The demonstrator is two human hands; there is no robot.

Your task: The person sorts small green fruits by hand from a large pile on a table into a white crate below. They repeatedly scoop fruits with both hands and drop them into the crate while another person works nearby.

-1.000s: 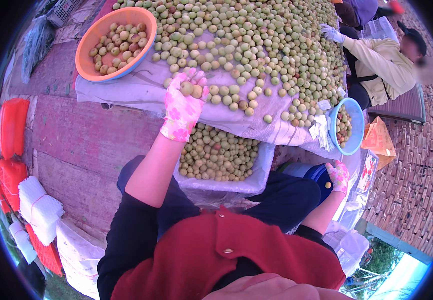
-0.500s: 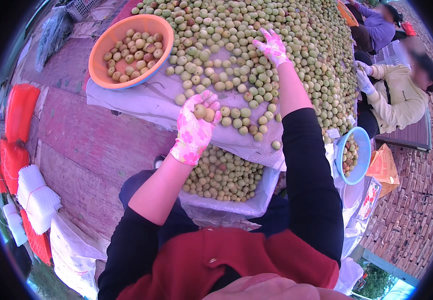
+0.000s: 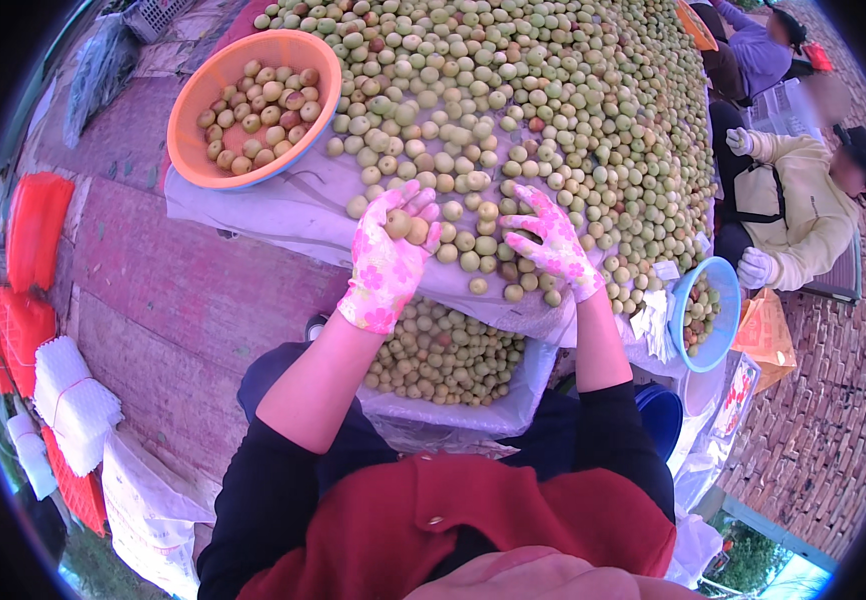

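Drawn back from far up the heap, right hand (image 3: 551, 243) now spread flat on the green fruits (image 3: 513, 130) at the near edge. Left hand (image 3: 390, 262) cupped around a few, above the filled bag (image 3: 448, 355).

Both hands wear thin pink gloves printed with small white and yellow flowers, the left hand (image 3: 390, 262) and the right hand (image 3: 551, 243) alike. Below the gloves the forearms are bare; black sleeves are pushed up toward the elbows, under a red vest with one snap button
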